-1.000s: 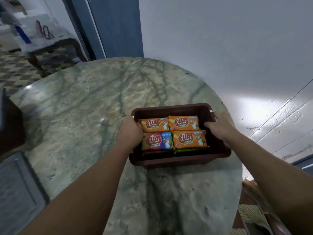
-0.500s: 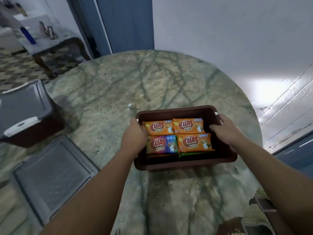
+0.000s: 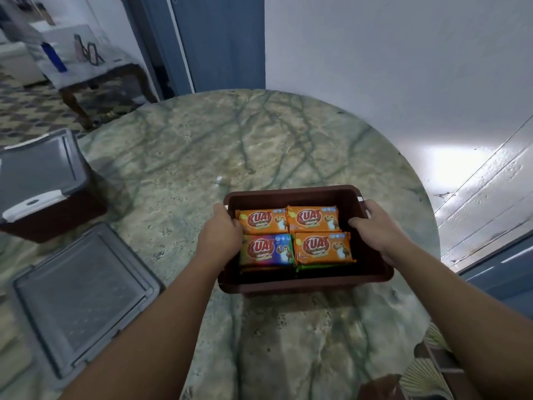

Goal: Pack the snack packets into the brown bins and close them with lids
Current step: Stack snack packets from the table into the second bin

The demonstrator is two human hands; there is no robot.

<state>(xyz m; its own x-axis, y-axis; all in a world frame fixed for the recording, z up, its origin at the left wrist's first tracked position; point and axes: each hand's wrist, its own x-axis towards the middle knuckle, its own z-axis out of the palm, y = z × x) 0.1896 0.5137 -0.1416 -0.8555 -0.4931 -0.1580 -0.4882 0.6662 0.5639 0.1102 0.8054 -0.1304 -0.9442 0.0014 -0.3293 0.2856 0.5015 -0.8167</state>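
Note:
An open brown bin (image 3: 291, 194) stands on the round marble table (image 3: 230, 145), right of centre. Inside lie several snack packets: three orange ones (image 3: 313, 217) and a rainbow-coloured one (image 3: 266, 249) on top, with more underneath. My left hand (image 3: 222, 236) grips the bin's left rim, fingers curled over the edge. My right hand (image 3: 375, 226) grips the right rim near its handle. A loose grey lid (image 3: 83, 295) lies flat on the table at the lower left. A second brown bin (image 3: 54, 209) with a grey lid (image 3: 37, 168) on it stands at the far left.
The table's right edge curves close to the bin, with white wall and floor beyond. A blue door (image 3: 219, 41) stands behind the table. A small side table (image 3: 86, 67) with items sits in the far left room. A patterned chair (image 3: 427, 368) shows at the bottom right.
The view has swung left, bringing the loose lid and the lidded bin into sight. Both hands stay on the bin's rims; the bin seems to have barely moved on the table.

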